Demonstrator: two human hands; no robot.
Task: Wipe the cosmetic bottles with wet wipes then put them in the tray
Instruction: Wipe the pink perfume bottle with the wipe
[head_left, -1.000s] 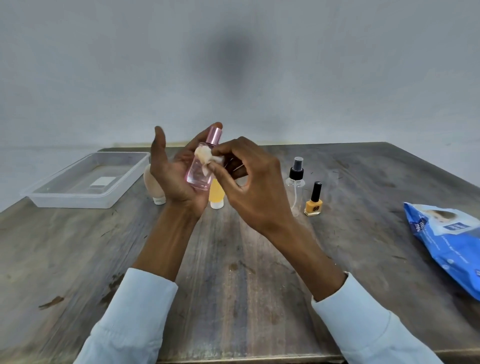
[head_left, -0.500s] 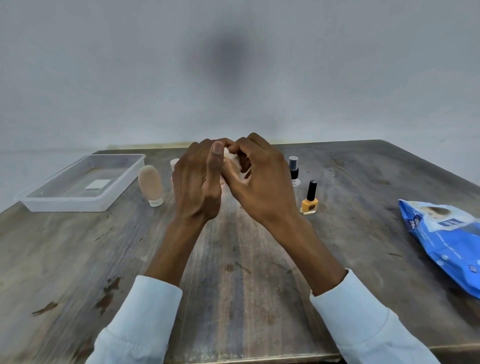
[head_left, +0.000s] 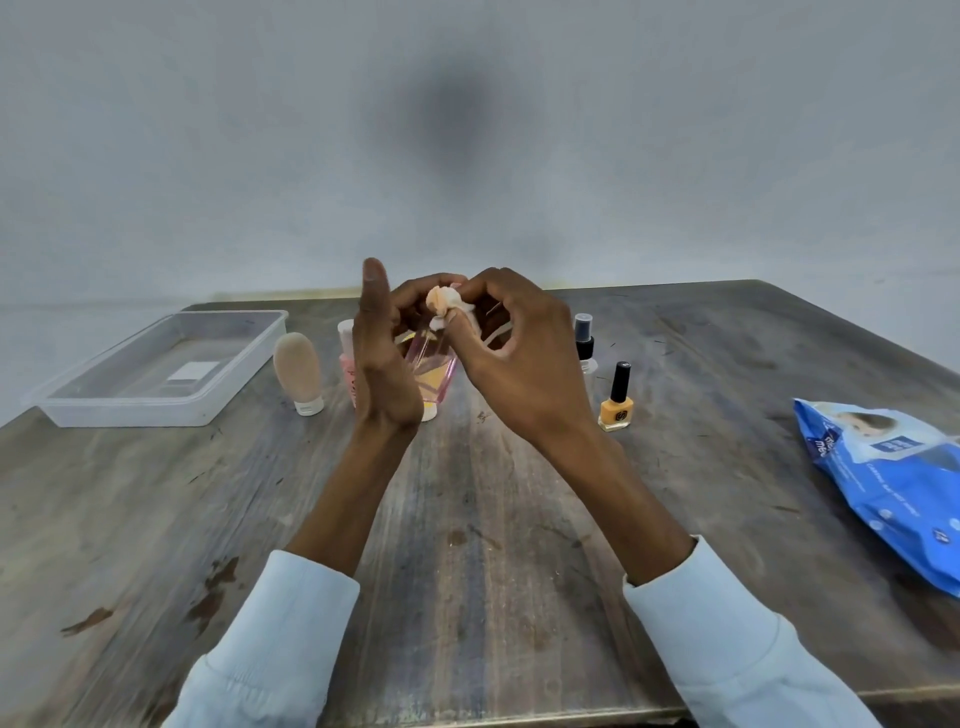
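Holding a clear pink bottle (head_left: 432, 366) above the table (head_left: 493, 519), left hand (head_left: 384, 364) fingers curl round it; right hand (head_left: 511, 358) pinches a wadded wipe (head_left: 444, 306) against its top. Tray (head_left: 156, 410) sits far left.

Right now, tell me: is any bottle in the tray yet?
No. The clear tray holds only a white label, and the pink bottle is held up between the left hand and right hand.

A pink bottle (head_left: 434, 364) is held by the left hand (head_left: 384, 358) above the surface (head_left: 467, 545). A crumpled wipe (head_left: 444, 304) is pinched against its top by the right hand (head_left: 514, 348). The tray (head_left: 156, 410) is seen far left.
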